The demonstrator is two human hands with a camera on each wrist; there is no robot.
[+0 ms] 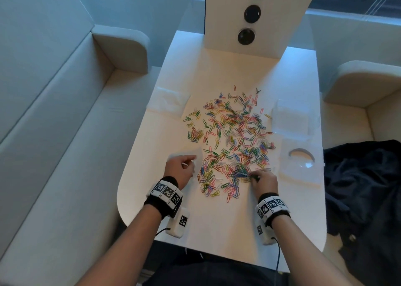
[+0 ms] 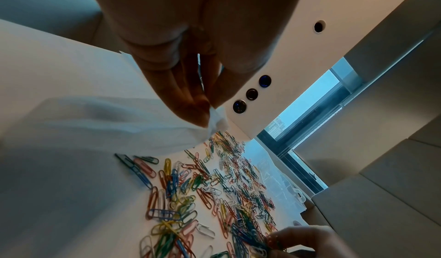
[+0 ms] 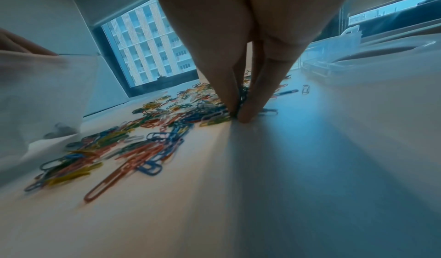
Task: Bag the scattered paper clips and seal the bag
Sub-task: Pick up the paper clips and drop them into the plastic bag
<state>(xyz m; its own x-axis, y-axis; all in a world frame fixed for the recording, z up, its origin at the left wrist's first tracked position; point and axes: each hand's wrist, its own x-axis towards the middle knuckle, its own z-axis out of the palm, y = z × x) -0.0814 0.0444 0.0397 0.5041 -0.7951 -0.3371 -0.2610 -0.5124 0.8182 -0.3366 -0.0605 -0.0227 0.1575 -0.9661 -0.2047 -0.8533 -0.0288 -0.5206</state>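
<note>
Many coloured paper clips lie scattered across the middle of the white table. My left hand pinches the rim of a clear plastic bag at the left near edge of the pile; in the left wrist view the fingertips hold the bag's edge, and the bag hangs down to the table. My right hand is at the near right of the pile, its fingertips closed on a bunch of clips against the table.
More clear bags lie at the far left and the right of the pile. A clear plastic box sits to the right. A white panel with dark round buttons stands at the table's far end. A dark garment lies on the right seat.
</note>
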